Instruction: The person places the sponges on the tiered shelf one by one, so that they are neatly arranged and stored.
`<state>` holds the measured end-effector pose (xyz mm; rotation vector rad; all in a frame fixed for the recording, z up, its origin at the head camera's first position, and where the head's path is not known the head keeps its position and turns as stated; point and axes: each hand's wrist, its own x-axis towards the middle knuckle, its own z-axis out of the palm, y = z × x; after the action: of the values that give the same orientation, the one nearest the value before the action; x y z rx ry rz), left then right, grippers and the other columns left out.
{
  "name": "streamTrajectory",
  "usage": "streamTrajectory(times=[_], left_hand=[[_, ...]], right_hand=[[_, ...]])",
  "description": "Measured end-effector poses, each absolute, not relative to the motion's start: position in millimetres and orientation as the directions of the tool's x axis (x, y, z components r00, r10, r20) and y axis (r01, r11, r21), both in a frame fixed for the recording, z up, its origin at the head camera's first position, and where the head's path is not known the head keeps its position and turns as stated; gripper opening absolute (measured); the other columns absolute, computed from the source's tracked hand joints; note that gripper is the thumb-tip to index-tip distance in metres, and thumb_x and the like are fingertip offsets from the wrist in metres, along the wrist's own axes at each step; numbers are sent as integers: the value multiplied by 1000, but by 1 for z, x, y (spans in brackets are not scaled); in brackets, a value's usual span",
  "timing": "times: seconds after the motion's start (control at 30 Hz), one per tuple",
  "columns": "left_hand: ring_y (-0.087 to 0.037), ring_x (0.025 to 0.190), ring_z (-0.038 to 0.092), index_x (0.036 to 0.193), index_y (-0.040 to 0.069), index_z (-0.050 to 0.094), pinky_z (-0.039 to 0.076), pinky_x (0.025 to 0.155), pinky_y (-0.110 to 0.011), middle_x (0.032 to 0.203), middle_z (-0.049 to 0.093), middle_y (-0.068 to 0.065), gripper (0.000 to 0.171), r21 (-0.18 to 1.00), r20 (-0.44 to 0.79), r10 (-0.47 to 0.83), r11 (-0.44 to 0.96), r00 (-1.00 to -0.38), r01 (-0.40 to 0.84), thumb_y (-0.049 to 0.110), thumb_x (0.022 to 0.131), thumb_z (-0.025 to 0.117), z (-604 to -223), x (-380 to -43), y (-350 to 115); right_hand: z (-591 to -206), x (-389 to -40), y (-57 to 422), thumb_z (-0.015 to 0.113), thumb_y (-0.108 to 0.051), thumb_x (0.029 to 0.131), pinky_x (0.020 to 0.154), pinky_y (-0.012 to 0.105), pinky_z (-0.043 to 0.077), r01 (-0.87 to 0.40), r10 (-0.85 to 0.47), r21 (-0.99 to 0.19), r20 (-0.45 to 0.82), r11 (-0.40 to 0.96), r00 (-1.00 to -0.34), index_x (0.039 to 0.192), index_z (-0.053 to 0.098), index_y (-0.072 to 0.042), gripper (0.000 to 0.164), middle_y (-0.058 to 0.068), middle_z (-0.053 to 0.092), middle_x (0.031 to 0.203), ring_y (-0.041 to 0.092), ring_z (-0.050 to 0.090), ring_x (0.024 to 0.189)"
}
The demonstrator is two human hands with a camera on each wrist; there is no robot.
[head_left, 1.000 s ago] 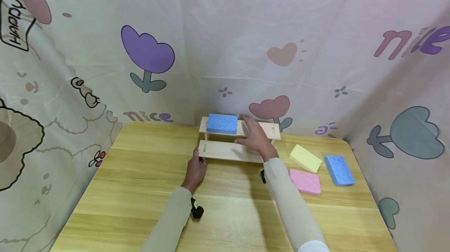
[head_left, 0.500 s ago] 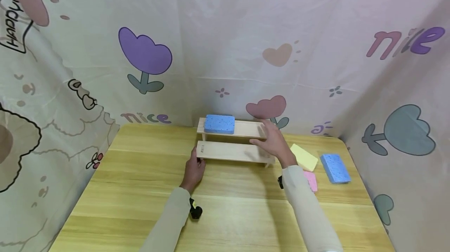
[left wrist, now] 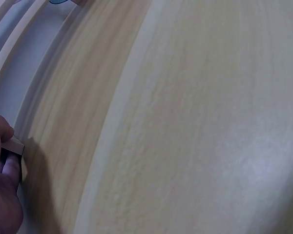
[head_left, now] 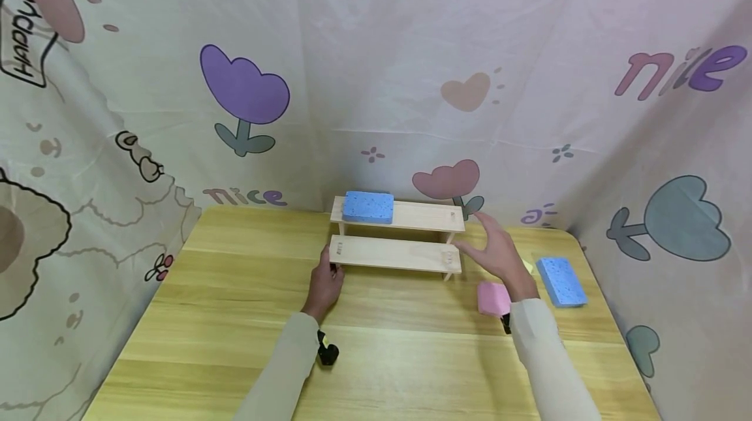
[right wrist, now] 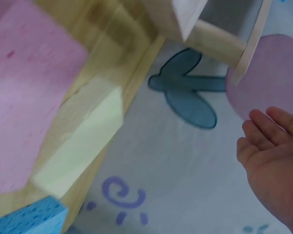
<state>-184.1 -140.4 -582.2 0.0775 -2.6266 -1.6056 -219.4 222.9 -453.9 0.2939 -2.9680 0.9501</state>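
A two-tier wooden shelf (head_left: 395, 254) stands at the back of the table, with one blue sponge (head_left: 368, 207) lying on the left of its upper tier. My left hand (head_left: 324, 284) grips the front left end of the shelf, and the left wrist view shows the thumb and fingers around the wood (left wrist: 13, 145). To the right of the shelf, my right hand (head_left: 498, 252) is held with fingers spread, holding nothing. Beneath it lie a pink sponge (head_left: 492, 298) and a yellow sponge (right wrist: 83, 141), the latter mostly hidden by the hand in the head view.
A second blue sponge (head_left: 561, 282) lies near the right edge of the wooden table (head_left: 399, 369). Patterned cloth (head_left: 376, 81) hangs close behind the shelf and along both sides of the table.
My right hand has moved right, from over the shelf tiers to beyond the shelf's right end, now covering most of the yellow sponge. The left hand keeps its grip; the shelf stays put.
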Motion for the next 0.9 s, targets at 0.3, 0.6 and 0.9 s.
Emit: streamTrajectory(times=[0.3,0.6,0.9], left_hand=[[-35,127,50,153,10,13,47,99,-47,143,44,-23,65,894,20,-68,449,-997,-13,6,97,46,-581,-184,-141],[-34,125,51,153,11,14,48,98,-47,141,47,-22,65,896,11,-75,444,-997,-23,7,97,46,-583,-185,-140],[-32,118,56,153,10,12,51,93,-46,135,53,-22,66,895,-1,-81,444,-997,-37,9,97,47,-582,-184,-140]], right_hand=[[-460,-201,261,66,-51,83,107,64,27,-87,-81,-545,35,834,-996,148,26,-1,91,25,27,152,47,27,137],[-464,-183,287,63,-53,85,104,68,27,7,29,-502,36,865,-999,148,22,2,93,30,27,150,53,28,133],[-478,-171,317,60,-54,86,104,69,26,157,170,-501,-19,851,-985,148,20,5,95,34,23,149,55,26,132]])
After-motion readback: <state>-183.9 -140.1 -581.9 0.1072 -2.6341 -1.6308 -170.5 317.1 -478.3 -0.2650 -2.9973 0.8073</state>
